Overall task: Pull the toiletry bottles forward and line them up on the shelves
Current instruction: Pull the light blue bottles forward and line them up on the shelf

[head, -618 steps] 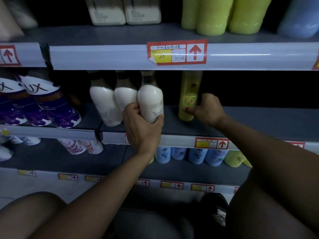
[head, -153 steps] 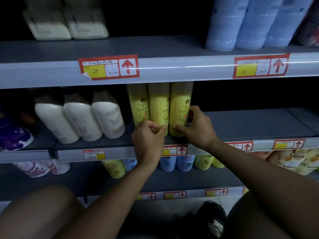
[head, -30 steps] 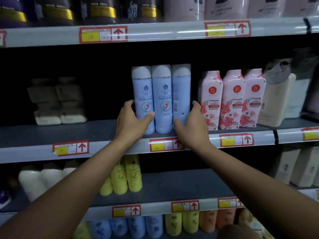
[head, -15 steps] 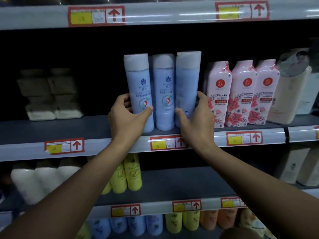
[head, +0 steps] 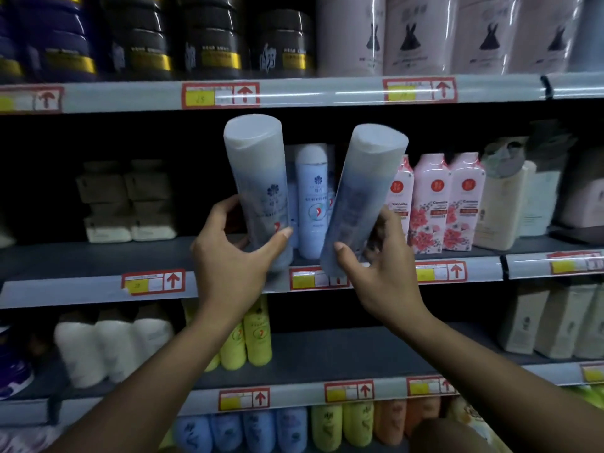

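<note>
My left hand [head: 233, 256] grips a pale blue bottle [head: 260, 178] with a white cap, lifted off the middle shelf [head: 98, 282] and almost upright. My right hand [head: 380, 263] grips a second pale blue bottle [head: 362, 191], tilted with its cap leaning right. Both bottles are held out in front of the shelf edge. Between them a third blue bottle [head: 312, 204] still stands upright on the shelf, further back.
Pink floral bottles [head: 438, 204] stand right of the blue ones, cream bottles [head: 503, 204] beyond. Pale boxes [head: 127, 201] sit far back on the left. Yellow bottles [head: 251, 335] and white bottles [head: 111, 344] stand on the shelf below. Dark jars [head: 209, 37] fill the shelf above.
Both hands have lifted the two outer blue bottles off the shelf and drawn them toward me; the right one now tilts. The middle bottle stayed in place.
</note>
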Available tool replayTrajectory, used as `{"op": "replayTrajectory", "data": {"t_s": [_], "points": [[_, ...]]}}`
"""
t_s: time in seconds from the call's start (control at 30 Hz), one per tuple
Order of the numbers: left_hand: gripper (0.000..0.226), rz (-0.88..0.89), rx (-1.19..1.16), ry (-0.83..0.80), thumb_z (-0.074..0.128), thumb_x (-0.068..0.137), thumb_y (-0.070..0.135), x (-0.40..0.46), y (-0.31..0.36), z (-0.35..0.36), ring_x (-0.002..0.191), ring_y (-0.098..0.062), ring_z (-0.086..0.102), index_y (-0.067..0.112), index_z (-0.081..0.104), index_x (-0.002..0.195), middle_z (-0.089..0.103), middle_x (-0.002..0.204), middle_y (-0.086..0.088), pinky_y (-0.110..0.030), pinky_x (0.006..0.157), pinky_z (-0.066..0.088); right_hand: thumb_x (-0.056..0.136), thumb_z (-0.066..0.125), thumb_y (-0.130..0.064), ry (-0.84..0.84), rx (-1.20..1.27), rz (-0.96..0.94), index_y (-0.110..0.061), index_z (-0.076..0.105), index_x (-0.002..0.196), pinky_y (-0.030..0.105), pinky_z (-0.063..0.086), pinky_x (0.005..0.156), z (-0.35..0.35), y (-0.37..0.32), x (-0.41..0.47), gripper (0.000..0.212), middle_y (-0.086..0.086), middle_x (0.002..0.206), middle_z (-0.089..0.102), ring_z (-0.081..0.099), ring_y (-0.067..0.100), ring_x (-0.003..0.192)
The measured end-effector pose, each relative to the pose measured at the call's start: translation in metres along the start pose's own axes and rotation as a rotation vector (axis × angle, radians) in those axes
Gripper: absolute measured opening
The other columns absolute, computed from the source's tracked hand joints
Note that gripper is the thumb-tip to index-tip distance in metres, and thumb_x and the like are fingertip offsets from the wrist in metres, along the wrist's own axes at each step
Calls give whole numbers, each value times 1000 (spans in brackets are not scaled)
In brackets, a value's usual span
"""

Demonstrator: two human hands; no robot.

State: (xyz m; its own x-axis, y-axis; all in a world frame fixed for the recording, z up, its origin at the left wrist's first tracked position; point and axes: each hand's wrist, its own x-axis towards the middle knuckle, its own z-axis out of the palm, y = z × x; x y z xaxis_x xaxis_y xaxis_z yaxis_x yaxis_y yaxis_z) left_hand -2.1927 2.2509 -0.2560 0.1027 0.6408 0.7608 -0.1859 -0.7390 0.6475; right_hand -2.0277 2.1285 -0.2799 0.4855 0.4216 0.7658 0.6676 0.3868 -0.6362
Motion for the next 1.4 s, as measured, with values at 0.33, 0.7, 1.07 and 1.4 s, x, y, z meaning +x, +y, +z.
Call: {"op": "replayTrajectory", "data": {"t_s": [0.33, 0.7, 1.07, 1.4], "points": [[57, -118, -1, -185, 97, 66, 25, -76, 4, -14, 97, -3, 73, 18, 69, 116, 76, 107, 9, -30, 78, 64, 86, 76, -2, -275, 167, 247, -19, 52, 133, 35, 57, 94, -19, 6, -73, 55, -5, 123, 71, 67, 13, 118], [60, -288, 156, -320, 98, 65, 26, -155, -60, -13, 92, 9, 68, 26, 64, 115, 72, 104, 16, -18, 73, 61, 64, 95, -39, -324, -234, 392, -33, 56, 112, 11, 52, 69, -30, 60, -137, 62, -20, 102, 70, 66, -9, 93], [55, -406, 262, -418, 96, 66, 29, -186, -144, 14, 87, 6, 70, 42, 59, 103, 73, 99, 18, -24, 72, 62, 52, 75, -80, -417, -461, 472, -33, 49, 126, 25, 56, 73, -14, 135, -137, 92, -12, 112, 68, 67, 9, 97], [54, -421, 278, -379, 95, 66, 33, -132, -181, 56, 83, 8, 68, 27, 63, 109, 73, 99, 14, -25, 72, 61, 44, 75, -82, -348, -520, 503, -25, 56, 119, 36, 60, 76, 12, 176, -78, 96, -8, 109, 70, 68, 11, 95]]}}
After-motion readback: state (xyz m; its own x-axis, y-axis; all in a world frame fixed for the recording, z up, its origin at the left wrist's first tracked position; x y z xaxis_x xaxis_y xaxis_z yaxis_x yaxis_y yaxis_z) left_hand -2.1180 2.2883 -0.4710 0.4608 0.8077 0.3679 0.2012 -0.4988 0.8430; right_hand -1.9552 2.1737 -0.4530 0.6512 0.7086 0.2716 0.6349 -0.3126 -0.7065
